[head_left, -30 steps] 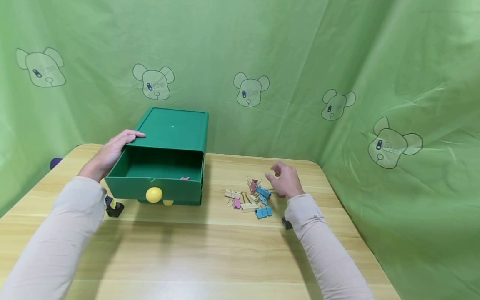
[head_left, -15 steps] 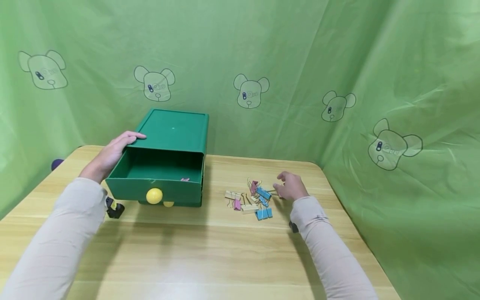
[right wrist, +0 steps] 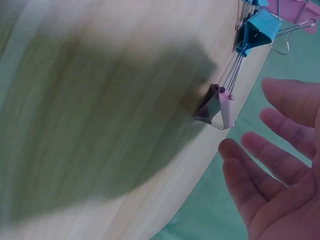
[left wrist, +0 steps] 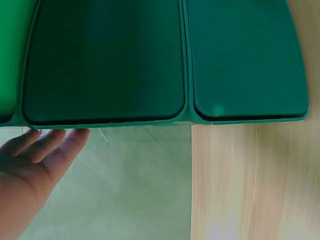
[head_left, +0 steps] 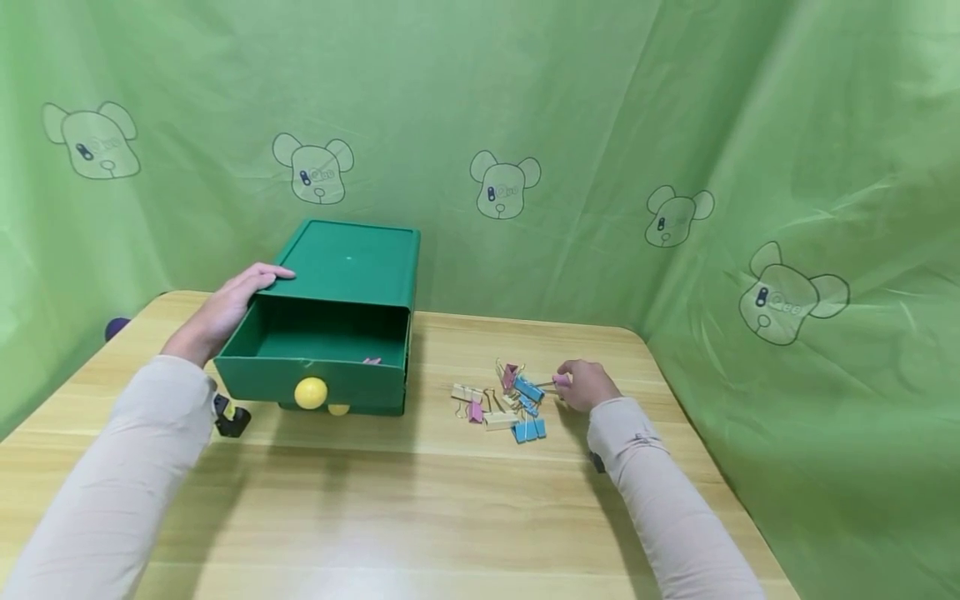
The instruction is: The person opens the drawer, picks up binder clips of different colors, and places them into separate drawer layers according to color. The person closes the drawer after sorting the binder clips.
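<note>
My left hand (head_left: 228,307) rests on the left top edge of a green drawer box (head_left: 348,260); the left wrist view shows its fingertips (left wrist: 77,136) at the box's side. The box's upper drawer (head_left: 367,379) is pulled out, with a yellow knob (head_left: 311,392) and a bit of pink inside. At the right, my right hand (head_left: 588,386) is beside a pink binder clip (right wrist: 227,111). In the right wrist view the fingers are spread and stand apart from it. Its wire handles reach to a blue binder clip (right wrist: 259,31).
A loose pile of cream, pink and blue binder clips (head_left: 501,420) lies between the box and my right hand. A green curtain with bear-head outlines (head_left: 506,190) hangs behind and right of the wooden table (head_left: 450,517). Another yellow knob (head_left: 339,410) shows lower on the box.
My right hand has moved rightward and down toward the table, and the pink clip now shows by its fingers. My left hand has stayed on the box.
</note>
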{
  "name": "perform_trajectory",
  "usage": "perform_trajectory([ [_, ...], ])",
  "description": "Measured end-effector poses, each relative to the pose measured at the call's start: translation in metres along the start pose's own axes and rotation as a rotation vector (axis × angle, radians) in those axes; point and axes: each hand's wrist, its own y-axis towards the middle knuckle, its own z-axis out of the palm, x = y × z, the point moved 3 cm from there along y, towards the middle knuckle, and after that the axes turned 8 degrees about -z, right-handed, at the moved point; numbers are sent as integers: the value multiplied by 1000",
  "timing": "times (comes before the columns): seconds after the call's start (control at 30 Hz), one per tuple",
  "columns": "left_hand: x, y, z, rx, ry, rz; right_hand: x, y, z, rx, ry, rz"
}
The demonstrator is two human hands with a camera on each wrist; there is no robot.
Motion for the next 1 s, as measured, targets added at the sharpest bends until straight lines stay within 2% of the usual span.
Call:
perform_trajectory([
  [0.33,1,3,0,8,-9,-20,0,-1,5,93,-6,7],
  [0.63,2,4,0,15,-21,-46,1,-5,3,54,44,38],
  [0.77,3,3,-1,11,-12,-49,-2,-5,6,37,26,23],
  [1.0,3,2,0,11,-13,-35,-10,-4,13,64,-15,19],
])
